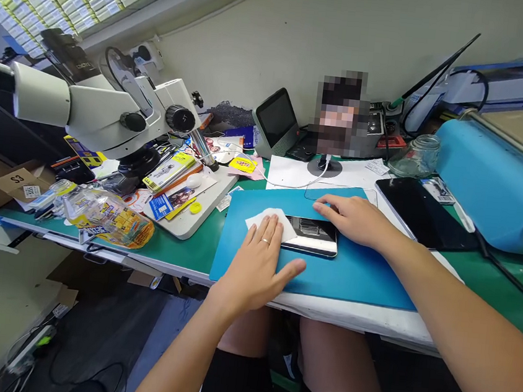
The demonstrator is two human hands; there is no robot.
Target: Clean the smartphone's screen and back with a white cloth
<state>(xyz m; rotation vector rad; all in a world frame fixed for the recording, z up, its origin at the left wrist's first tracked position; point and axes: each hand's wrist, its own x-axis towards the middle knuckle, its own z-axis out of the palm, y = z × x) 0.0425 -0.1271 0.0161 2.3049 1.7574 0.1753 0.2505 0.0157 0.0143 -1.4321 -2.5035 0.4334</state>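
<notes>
Left hand (258, 259) is flat, fingers together, thumb splayed, pressing a white wipe (287, 227) onto a smartphone (313, 237). Phone lies flat on the blue mat (351, 277), near the middle of the desk (185, 253). Its left end is under wipe and fingers, can't see it. Glare streaks the dark face; can't tell screen from back. Right hand (352, 221) is palm down at the phone's far right corner, thumb and forefinger slightly apart, nothing gripped that I can see. Its other fingers are hidden, and I can't tell if it touches the phone or sits just beside it. Hands are apart from each other.

Right of the mat: a dark tablet-like slab (421, 210), model unreadable. The blue machine (491, 186) past it is cut off at right; microscope (106, 111) eyepieces run out at left. Pixelated patch (340, 114) behind the mat, content unreadable. Plastic bottle (110, 214) lies on its side, label mostly illegible.
</notes>
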